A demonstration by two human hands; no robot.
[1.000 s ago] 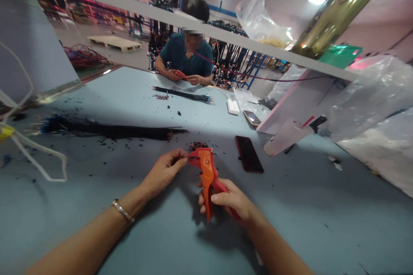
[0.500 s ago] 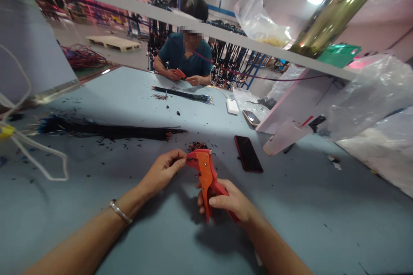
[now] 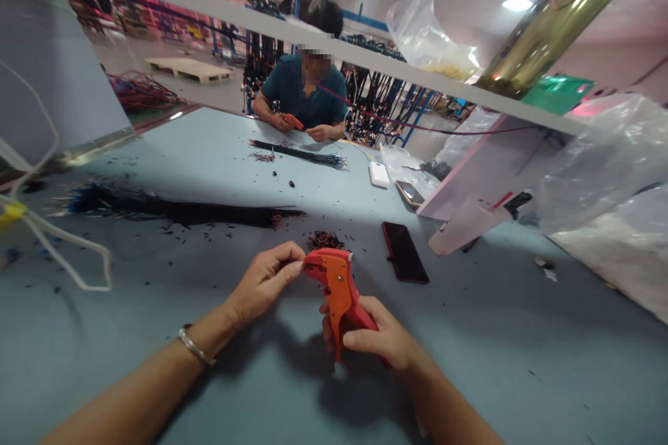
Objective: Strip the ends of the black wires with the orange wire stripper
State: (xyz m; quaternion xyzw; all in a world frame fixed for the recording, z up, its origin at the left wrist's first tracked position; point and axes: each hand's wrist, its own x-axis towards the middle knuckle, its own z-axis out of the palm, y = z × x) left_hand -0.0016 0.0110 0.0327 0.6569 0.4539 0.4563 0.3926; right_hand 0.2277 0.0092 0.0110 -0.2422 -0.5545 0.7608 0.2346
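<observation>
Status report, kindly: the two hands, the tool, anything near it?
Right hand gripping red-orange tool. Left hand pinched at tool's jaws; anything held too small to tell. Dark scraps just beyond tool; phone to the right.

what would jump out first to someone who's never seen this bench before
Probably the bright red and orange pliers near the middle, gripped in the right hand, with the left hand pinching close at their nose. Next, the long bundle of black wires lying across the table on the left, beyond the left hand. Then the person in a teal shirt across the table, holding a smaller-looking red tool.
</observation>
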